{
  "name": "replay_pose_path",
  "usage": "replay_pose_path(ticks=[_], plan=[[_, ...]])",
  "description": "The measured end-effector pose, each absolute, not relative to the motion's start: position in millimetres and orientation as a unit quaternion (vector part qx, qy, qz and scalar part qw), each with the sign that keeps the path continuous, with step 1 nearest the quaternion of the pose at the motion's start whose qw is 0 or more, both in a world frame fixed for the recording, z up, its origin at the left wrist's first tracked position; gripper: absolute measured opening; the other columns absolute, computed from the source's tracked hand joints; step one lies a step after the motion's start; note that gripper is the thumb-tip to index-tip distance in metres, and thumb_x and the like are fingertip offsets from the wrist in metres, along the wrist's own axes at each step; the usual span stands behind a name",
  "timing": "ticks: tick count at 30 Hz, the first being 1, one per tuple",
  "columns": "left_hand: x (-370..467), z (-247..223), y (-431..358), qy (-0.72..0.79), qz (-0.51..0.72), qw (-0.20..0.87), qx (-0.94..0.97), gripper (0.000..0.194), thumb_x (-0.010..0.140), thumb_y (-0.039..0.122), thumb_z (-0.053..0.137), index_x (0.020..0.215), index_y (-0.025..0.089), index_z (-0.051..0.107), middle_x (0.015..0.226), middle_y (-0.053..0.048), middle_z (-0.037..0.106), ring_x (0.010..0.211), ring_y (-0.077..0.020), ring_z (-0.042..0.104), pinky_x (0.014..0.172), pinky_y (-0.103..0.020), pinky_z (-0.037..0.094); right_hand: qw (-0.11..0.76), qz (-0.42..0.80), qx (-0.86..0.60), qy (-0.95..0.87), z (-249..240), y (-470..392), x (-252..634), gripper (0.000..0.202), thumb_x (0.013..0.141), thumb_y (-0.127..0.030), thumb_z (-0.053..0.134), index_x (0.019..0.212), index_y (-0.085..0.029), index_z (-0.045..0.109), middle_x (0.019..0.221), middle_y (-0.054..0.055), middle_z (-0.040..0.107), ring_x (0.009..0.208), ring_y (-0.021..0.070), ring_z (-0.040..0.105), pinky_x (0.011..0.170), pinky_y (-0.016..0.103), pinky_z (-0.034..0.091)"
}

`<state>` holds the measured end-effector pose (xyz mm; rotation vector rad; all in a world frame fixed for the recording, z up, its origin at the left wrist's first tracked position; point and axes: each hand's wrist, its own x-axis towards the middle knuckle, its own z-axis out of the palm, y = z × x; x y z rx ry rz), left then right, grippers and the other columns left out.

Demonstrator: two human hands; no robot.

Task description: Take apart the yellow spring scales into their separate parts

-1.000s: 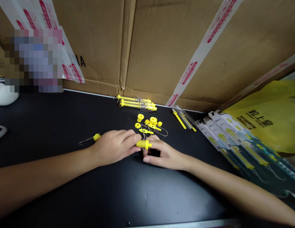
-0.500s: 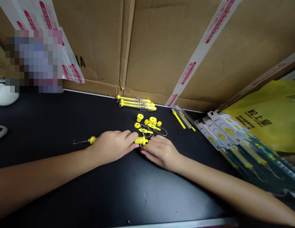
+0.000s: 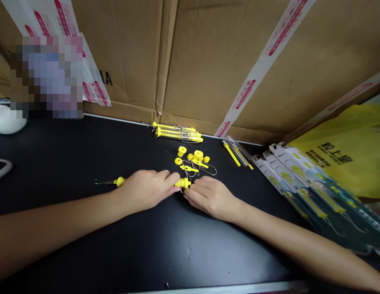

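My left hand (image 3: 148, 190) is wrapped round a yellow tool (image 3: 182, 183) that lies roughly level above the black table. A thin wire hook sticks out of the tool's left end, and its yellow right end shows past my fingertips. At that right end, the fingers of my right hand (image 3: 210, 197) are pressed together near a small metal wire; what they pinch is too small to make out. Just beyond my hands lie loose yellow parts (image 3: 198, 154), springs and a bent wire loop (image 3: 212, 169).
Several yellow tools (image 3: 177, 133) lie along the back edge by a cardboard box (image 3: 208, 61). Yellow rods (image 3: 231, 153) are right of them. Printed packages (image 3: 312, 196) and a yellow bag (image 3: 346, 151) stand at the right. A white object (image 3: 7, 119) is far left.
The whole view has shifted slightly. My right fingers have drawn a little away from the tool's right end. My left hand keeps its hold.
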<state>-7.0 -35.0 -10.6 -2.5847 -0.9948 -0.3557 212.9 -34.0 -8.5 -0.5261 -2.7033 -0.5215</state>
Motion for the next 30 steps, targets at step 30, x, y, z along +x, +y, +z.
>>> replay_pose_path(ticks=[30], plan=[[-7.4, -6.4, -31.5, -0.22, -0.219, 0.13, -0.942, 0.033, 0.093, 0.043, 0.036, 0.081, 0.019, 0.054, 0.066, 0.003, 0.055, 0.057, -0.0116, 0.054, 0.05, -0.026, 0.033, 0.27, 0.163, -0.197, -0.928, -9.8, -25.6, 217.7, 0.007, 0.091, -0.018, 0.044, 0.091, -0.017, 0.051, 0.08, 0.005, 0.06, 0.073, 0.0128, 0.054, 0.068, 0.025, 0.047]])
